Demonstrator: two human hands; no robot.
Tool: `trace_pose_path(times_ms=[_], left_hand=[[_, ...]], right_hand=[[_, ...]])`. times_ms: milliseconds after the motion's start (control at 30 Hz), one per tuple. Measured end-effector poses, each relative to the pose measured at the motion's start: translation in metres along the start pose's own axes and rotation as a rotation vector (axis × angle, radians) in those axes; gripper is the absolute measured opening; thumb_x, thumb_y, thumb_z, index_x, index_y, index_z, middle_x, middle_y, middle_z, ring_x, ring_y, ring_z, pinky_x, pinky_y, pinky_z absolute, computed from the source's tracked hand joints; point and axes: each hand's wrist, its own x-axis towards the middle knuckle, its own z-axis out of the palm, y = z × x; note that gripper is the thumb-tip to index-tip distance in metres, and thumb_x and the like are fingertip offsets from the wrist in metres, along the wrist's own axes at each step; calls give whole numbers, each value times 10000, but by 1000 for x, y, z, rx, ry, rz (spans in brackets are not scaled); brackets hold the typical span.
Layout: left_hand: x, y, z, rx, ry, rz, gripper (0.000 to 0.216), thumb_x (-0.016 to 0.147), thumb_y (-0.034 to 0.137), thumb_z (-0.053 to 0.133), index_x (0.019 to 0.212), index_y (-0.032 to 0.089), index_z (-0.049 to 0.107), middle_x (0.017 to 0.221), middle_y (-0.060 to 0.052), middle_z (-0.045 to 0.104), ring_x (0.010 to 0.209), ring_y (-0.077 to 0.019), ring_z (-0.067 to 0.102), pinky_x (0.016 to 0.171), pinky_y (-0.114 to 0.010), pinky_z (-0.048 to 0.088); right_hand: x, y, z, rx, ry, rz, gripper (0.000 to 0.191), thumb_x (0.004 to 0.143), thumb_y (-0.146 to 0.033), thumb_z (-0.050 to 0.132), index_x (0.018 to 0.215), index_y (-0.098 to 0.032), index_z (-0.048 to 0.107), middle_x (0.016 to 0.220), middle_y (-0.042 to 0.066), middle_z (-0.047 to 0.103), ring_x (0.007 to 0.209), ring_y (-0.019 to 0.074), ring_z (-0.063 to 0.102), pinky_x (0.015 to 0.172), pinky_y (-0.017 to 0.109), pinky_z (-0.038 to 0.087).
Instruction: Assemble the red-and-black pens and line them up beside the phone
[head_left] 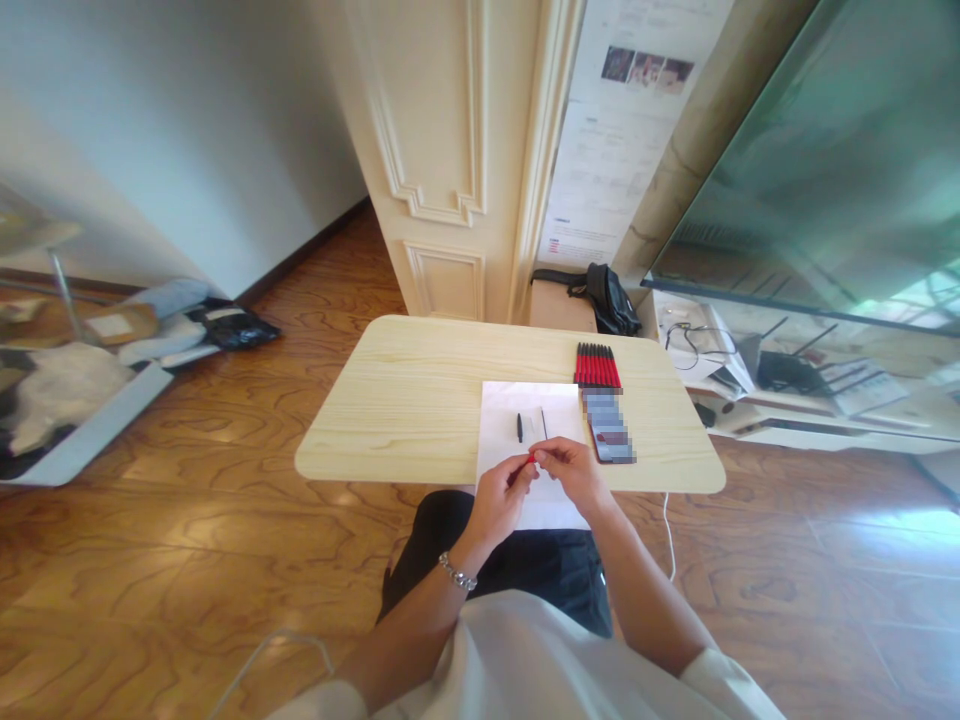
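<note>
Close together over the white paper (499, 410), my two hands pinch a small red pen part (532, 458) between them. My left hand (504, 490) has it in thumb and fingers, and my right hand (571, 468) grips it from the other side. Most of the red part is hidden by my fingers. Just beyond them on the paper lie a short black pen piece (519, 428) and a thin dark pen refill (544, 424). To their right sits a row of several red-and-black pens (598, 367), side by side.
A phone (608, 426) with a blurred screen lies right of the paper on the light wooden table (397, 400). Behind the table, a black bag (609, 298) rests on a box. A white cable (667, 535) hangs below the table's right front edge.
</note>
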Motion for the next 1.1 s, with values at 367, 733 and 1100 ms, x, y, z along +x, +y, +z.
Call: trace_pose_path(times_ms=[367,733,1100], left_hand=[[1,-6,0,-138,22,-17,379,880,449,513,1085,150,622,907,-83,687,837,-184,644,790,-306,497],[-2,-4,-5,-117,52,6,312,865,411,554,1028,167,660,974,-79,704,905,-205,652,818,-307,503],[2,-11,-1,-148,55,-17,395,854,413,573,1160,168,623,1019,-84,696,902,-197,651,838,-323,514]], right_hand=[[34,-17,-20,-721,144,10,253,871,-380,514,969,-236,699,957,49,704,814,172,620,757,283,435],[80,-4,-10,-1143,102,234,263,875,-329,475,931,-160,669,983,165,675,942,253,620,772,330,427],[31,-38,-5,236,119,-128,277,798,-382,614,983,-177,615,817,36,616,582,97,491,542,246,400]])
